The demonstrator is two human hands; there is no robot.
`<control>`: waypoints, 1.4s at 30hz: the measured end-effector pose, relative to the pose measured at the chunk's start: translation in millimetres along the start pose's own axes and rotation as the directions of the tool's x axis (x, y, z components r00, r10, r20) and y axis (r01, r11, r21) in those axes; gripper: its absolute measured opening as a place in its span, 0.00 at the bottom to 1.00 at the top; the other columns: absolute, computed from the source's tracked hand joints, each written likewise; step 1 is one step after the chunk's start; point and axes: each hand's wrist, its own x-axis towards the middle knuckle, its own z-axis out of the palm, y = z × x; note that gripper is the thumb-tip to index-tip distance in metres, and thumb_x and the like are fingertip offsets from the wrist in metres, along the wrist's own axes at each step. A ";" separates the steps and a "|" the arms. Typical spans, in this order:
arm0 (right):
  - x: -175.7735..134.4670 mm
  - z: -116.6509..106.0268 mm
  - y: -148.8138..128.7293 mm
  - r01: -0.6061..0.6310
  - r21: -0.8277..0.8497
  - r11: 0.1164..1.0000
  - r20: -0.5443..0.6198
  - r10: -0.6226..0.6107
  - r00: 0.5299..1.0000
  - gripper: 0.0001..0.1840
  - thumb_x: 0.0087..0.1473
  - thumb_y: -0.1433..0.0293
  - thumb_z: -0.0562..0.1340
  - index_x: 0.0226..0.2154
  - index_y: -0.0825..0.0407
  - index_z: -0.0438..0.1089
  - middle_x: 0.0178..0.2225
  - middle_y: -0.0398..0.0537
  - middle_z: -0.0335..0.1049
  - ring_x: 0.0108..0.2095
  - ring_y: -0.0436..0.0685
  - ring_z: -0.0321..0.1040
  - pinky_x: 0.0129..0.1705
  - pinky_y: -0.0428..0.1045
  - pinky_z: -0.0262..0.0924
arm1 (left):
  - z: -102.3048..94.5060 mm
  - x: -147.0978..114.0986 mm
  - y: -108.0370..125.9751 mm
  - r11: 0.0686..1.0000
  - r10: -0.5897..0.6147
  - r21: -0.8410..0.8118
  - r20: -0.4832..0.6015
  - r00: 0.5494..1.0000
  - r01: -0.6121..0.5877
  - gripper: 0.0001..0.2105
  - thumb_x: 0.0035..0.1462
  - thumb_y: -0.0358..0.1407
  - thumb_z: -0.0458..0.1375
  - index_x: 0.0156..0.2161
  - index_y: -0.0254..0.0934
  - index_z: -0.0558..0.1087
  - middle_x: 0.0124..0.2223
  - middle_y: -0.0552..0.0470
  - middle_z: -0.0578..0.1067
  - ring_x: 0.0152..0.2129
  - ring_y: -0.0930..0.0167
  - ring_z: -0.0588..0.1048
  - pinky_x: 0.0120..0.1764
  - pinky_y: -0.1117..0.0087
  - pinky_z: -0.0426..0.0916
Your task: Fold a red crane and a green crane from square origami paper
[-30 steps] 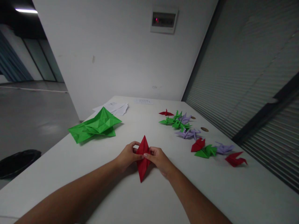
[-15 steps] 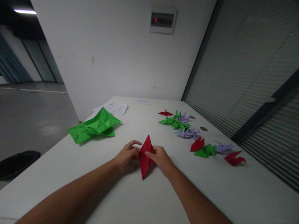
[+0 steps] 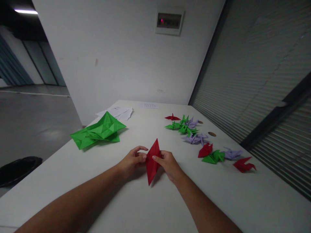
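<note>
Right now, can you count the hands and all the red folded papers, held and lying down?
Hands, left hand and right hand: 2
Held red paper: 1
Loose red papers: 3
Total: 6

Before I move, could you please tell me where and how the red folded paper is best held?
I'd pinch the red folded paper at its broad middle, from the right, thumb on the face toward you, much as the right grip does. It is diamond-shaped, and both ends narrow to points that would probably bend.
</note>
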 end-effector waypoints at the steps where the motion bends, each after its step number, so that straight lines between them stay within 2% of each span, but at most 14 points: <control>1: 0.0 0.0 0.2 -0.004 0.007 1.000 0.001 0.004 1.000 0.25 0.39 0.55 0.76 0.35 0.57 0.79 0.35 0.54 0.81 0.33 0.61 0.75 0.37 0.53 0.67 | 0.4 -0.3 0.6 1.000 -0.006 -0.012 0.002 1.000 0.006 0.21 0.46 0.34 0.74 0.45 0.38 0.72 0.33 0.52 0.78 0.29 0.71 0.77 0.39 0.68 0.72; 10: -0.5 1.9 -1.5 0.007 -0.002 1.000 0.019 -0.007 1.000 0.27 0.40 0.54 0.76 0.37 0.57 0.79 0.34 0.54 0.81 0.33 0.61 0.76 0.38 0.54 0.68 | 0.3 0.0 -0.9 0.999 -0.011 0.030 -0.010 1.000 0.011 0.24 0.43 0.36 0.76 0.44 0.37 0.73 0.33 0.51 0.79 0.29 0.71 0.78 0.37 0.69 0.72; 18: -3.8 5.9 -1.4 0.018 -0.007 1.000 0.074 -0.017 0.997 0.23 0.42 0.56 0.76 0.35 0.56 0.79 0.34 0.51 0.81 0.32 0.59 0.75 0.36 0.52 0.67 | 0.6 3.1 -9.3 0.995 0.007 0.105 -0.047 0.999 -0.002 0.26 0.40 0.34 0.78 0.43 0.36 0.71 0.29 0.53 0.79 0.24 0.71 0.78 0.32 0.72 0.71; 32: -3.9 9.5 1.9 0.014 0.035 0.999 0.125 -0.018 0.992 0.21 0.44 0.58 0.75 0.36 0.56 0.78 0.33 0.48 0.80 0.31 0.56 0.74 0.35 0.49 0.66 | 4.0 4.0 -10.0 0.983 0.018 0.186 -0.093 0.996 0.000 0.29 0.37 0.35 0.78 0.43 0.35 0.69 0.28 0.53 0.80 0.23 0.69 0.79 0.31 0.71 0.72; 42: -6.1 10.0 -0.1 -0.017 0.032 0.999 0.160 0.011 0.987 0.22 0.45 0.57 0.74 0.38 0.56 0.78 0.34 0.49 0.80 0.32 0.56 0.74 0.37 0.50 0.66 | 3.7 3.1 -10.2 0.975 0.021 0.221 -0.061 0.998 -0.007 0.28 0.39 0.34 0.77 0.44 0.35 0.68 0.30 0.51 0.81 0.25 0.68 0.80 0.31 0.71 0.72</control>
